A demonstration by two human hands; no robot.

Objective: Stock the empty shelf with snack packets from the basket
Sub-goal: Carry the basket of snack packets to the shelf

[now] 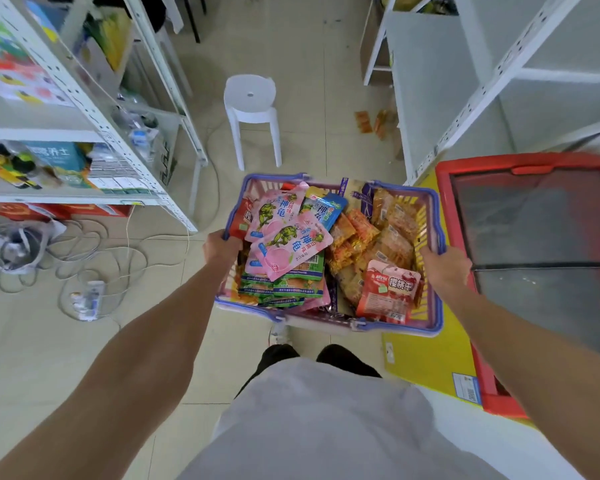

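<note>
Since the purple slatted plastic basket with a blue rim (395, 329) is heaped full and the white metal shelf unit (551, 74) at upper right is bare, stocking looks not yet begun; every packet is left to place. The basket sits at frame centre, held off the floor, open top facing up at the camera. Its long axis runs left-right across the frame. Pink pouches (284, 244) lie in its left half, orange packets (360, 237) in its right. Left hand (222, 247) curls round the left short rim and right hand (445, 263) grips the right short rim. A red-framed glass-top freezer (533, 220) is just right of the basket, a white plastic stool (251, 98) above centre, and loose orange packets on the floor (374, 123) by the shelf foot.
</note>
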